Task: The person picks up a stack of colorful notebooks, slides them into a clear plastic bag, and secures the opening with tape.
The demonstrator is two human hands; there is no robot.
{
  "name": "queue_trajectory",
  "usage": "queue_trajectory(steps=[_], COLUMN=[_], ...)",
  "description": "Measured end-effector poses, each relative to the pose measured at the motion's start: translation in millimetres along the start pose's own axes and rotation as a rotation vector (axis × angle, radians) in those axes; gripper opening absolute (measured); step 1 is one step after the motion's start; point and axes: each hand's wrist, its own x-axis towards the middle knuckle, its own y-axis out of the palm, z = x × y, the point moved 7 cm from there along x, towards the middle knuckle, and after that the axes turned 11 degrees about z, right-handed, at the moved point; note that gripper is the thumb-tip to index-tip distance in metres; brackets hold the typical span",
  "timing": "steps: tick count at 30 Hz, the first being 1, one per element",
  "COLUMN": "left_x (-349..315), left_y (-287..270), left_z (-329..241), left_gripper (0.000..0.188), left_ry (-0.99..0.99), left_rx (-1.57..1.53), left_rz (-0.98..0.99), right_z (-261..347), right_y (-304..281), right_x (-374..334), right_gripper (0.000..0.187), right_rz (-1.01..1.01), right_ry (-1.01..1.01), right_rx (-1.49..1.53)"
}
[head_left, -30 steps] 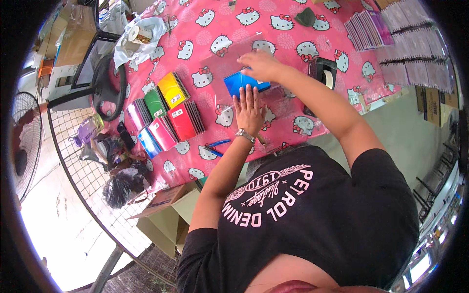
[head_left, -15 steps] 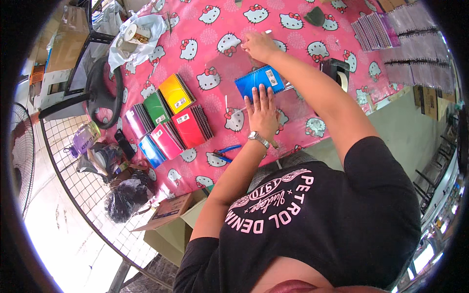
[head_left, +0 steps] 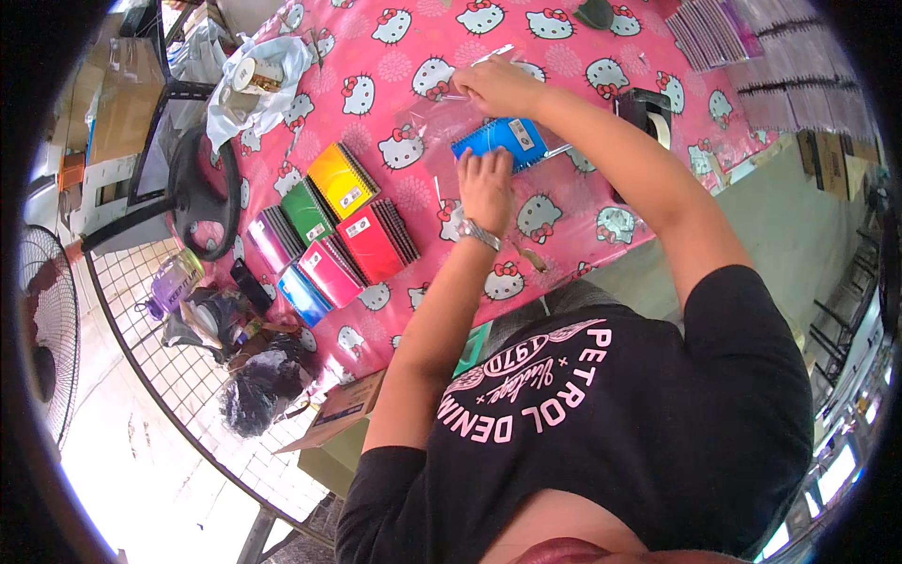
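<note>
A blue spiral notebook [head_left: 520, 137] lies on the pink tablecloth, with a clear plastic sleeve [head_left: 428, 129] spread around and beyond it. At the notebook's near left edge is my left hand [head_left: 487, 193], its fingers bent and slightly apart, the tips touching there. Past the far side, my right hand [head_left: 501, 86] is closed in a pinch on the sleeve, whose shiny edge shows by the fingers. To the left, spiral notebooks lie in stacks: yellow [head_left: 340, 179], green [head_left: 305, 211], red [head_left: 371, 246], pink [head_left: 326, 271], purple [head_left: 271, 240] and blue [head_left: 303, 293].
A tape dispenser [head_left: 645, 117] stands right of my right forearm. More spiral notebooks [head_left: 707, 36] and packed sleeves [head_left: 799, 66] lie far right. At far left are a cup [head_left: 256, 75] in a white bag and a black steering-wheel-shaped ring [head_left: 232, 193]. A cardboard box [head_left: 338, 414] sits below the near edge.
My left hand has drawn back from flat on the blue notebook to its near edge, fingers now bent. My right hand stays by the far side, and the sleeve has lifted near it.
</note>
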Motion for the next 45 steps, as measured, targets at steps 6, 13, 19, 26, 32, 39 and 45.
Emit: queue_trajectory(steps=[6,13,19,26,32,39,45], left_x=[14.3,-6.0,-9.2,25.1,38.5,41.8,29.4], left_y=[-49.4,-67.3,-75.2,-17.8,-23.8,-10.3,3.6], left_z=[-6.2,40.8,-26.9,4.2,-6.8,-24.8,-25.0], left_gripper=[0.049,0.021,0.037,0.04,0.024,0.015,0.015], left_ry=[0.003,-0.058,0.131,0.117,0.132,0.246,0.241], left_rx=[0.205,0.465,0.295,0.195,0.129,0.344,0.525], left_rz=[-0.349,0.099,-0.007,0.021,0.161,0.3,0.189], right_z=[37.3,46.2,41.4,62.0,76.8,78.9,29.8], right_y=[29.2,48.1,46.5,57.2,93.4,86.5,6.0], right_x=[-83.1,-106.4,-114.5,-146.7,-154.7,-137.5,-245.7], right_gripper=[0.017,0.014,0.015,0.027,0.075,0.07,0.041], right_rz=[-0.234,-0.419,-0.536,-0.252,-0.219,-0.087,-0.727], right_ry=[0.05,0.19,0.192,0.393,0.313,0.422,0.603], right_rx=[-0.293,-0.245,-0.229,0.04,-0.056,-0.082,0.088])
